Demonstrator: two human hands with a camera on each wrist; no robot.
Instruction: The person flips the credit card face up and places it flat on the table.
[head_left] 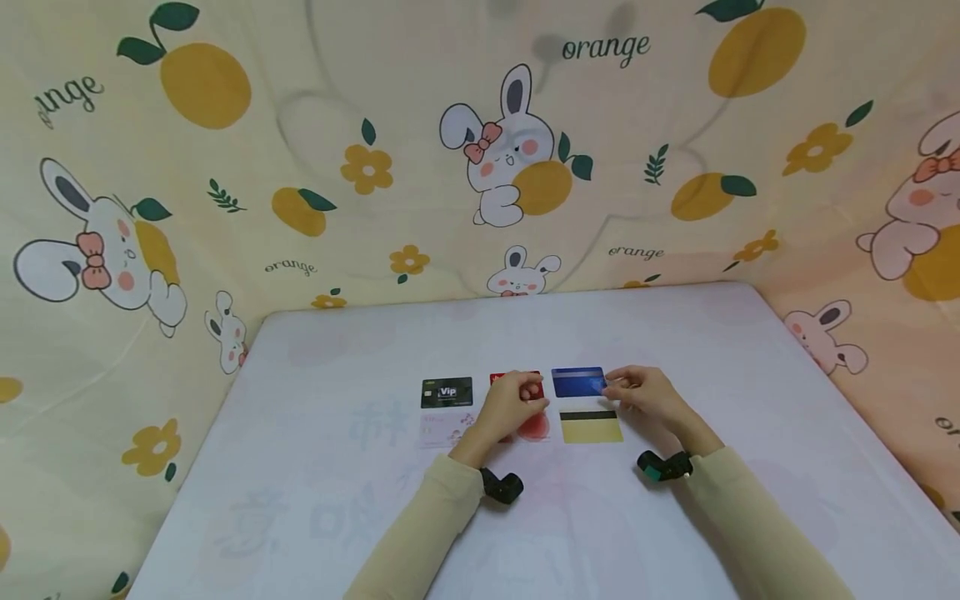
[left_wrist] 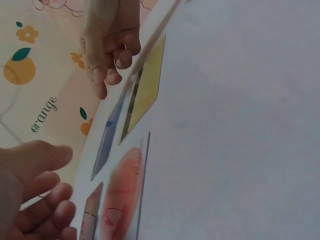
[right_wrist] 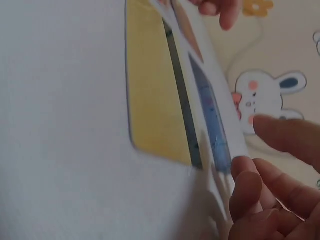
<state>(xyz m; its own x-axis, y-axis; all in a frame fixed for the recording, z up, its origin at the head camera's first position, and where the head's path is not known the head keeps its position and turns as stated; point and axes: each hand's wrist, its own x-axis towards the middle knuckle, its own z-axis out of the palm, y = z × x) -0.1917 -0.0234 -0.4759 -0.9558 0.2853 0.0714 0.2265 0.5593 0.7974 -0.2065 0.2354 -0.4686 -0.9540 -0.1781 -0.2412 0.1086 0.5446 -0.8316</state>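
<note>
A blue card (head_left: pixel 576 380) is lying on the counter (head_left: pixel 555 533), a gold card (head_left: pixel 592 429) resting just on its near side, while the right hand (head_left: pixel 651 393) is hanging loose-fingered at its right edge and the left hand (head_left: pixel 508 407) is hovering, relaxed and empty, to its left above a red card (head_left: pixel 498 378).

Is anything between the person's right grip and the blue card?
Nothing visible: the right grip is at the right edge of the blue card, though contact is unclear. The gold card lies on the near side, out of the way.
</note>
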